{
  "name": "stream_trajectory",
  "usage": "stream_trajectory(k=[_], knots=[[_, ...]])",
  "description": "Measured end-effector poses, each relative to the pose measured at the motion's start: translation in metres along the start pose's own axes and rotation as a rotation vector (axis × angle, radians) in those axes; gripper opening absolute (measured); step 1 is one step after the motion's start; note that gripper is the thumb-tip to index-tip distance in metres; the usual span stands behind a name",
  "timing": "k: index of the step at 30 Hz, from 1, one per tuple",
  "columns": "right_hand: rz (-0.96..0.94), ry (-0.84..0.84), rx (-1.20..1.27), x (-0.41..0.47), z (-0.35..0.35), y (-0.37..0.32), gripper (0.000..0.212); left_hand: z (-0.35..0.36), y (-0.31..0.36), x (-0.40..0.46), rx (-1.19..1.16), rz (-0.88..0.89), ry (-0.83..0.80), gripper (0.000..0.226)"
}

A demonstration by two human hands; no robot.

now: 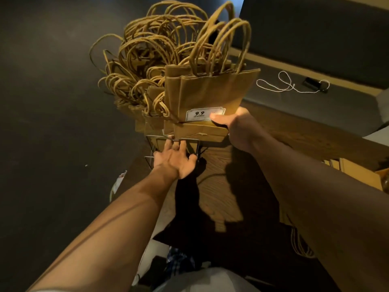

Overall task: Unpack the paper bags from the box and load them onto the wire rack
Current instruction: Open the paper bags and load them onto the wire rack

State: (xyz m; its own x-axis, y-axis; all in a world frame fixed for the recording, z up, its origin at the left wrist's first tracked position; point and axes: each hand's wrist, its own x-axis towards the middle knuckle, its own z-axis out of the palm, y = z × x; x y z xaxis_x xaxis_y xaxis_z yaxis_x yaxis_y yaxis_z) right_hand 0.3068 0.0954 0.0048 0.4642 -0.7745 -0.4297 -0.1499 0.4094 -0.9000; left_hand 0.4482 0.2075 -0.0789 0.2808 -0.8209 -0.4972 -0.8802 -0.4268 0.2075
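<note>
Left hand is on the front rail of the thin grey wire rack; fingers reach over the top wire, fingertips hidden, so whether they hook it or just press on it I cannot tell; likely steadying the rack so it doesn't slide or tip while bags go in. Right hand is clamped on the front stack of flat brown kraft paper bags with twisted paper handles; thumb lies across the stack's face next to the white price label reading 9.9, remaining fingers out of sight behind the stack; grip sits low on the bags, probably to seat their bottoms into the rack slot.

Bags stand upright in rows on the rack, handles up; more brown handled bags fill the rows behind and left, handles tangled together. Rack sits on a wood-grain tabletop. Corner of an open brown cardboard box shows at right edge; contents hidden from here. White cord lies loose on the far ledge.

Judgement: rack is largely loaded; current step is settling the front stack. Risk: handles snagging neighbours; the stack leaning forward once released.
</note>
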Motion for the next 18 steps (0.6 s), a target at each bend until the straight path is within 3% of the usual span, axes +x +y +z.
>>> stream_trajectory(k=[7,11,16,18], knots=[[-0.004,0.015,0.009,0.008,0.019,0.028,0.033,-0.008,0.007,0.004,-0.011,-0.043,-0.133,0.066],[0.041,0.137,0.083,0.015,0.030,0.045,0.051,-0.009,0.007,0.006,0.037,-0.039,-0.176,0.061],[-0.074,0.286,-0.061,0.020,0.038,0.058,0.037,-0.007,0.005,0.008,0.038,-0.035,-0.173,0.062],[-0.058,0.303,-0.182,0.023,0.038,0.065,0.044,-0.011,0.004,0.005,0.038,-0.022,-0.149,0.062]])
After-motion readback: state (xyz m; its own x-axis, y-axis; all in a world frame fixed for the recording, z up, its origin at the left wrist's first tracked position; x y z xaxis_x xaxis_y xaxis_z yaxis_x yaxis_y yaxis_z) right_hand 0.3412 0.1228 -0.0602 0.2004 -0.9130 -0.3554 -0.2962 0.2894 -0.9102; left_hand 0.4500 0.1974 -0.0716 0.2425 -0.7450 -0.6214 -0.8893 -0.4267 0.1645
